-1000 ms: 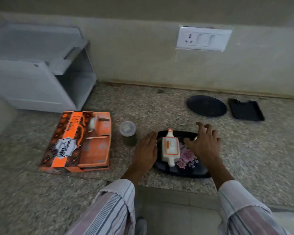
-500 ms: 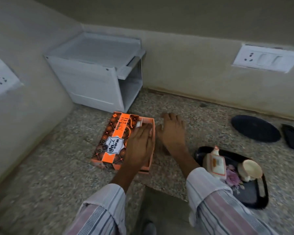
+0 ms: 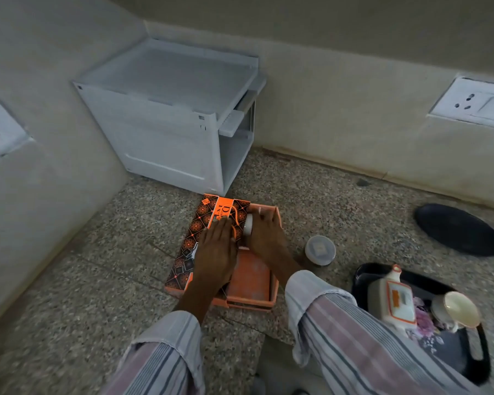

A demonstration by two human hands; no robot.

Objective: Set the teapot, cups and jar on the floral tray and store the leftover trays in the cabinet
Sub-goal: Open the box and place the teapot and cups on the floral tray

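Both my hands reach into the orange box (image 3: 234,269): left hand (image 3: 216,252) flat on its lid, fingers together; right hand (image 3: 265,238) curls round a white cup (image 3: 247,227) inside. Teapot (image 3: 394,299) and another cup (image 3: 458,309) sit on the floral tray (image 3: 468,352); the jar (image 3: 320,249) stands on the tabletop (image 3: 97,280) between box and tray.

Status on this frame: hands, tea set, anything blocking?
Both hands in the orange box: left hand and right hand flank a white cup. Teapot, one cup on floral tray. Jar on counter. Nothing blocking.
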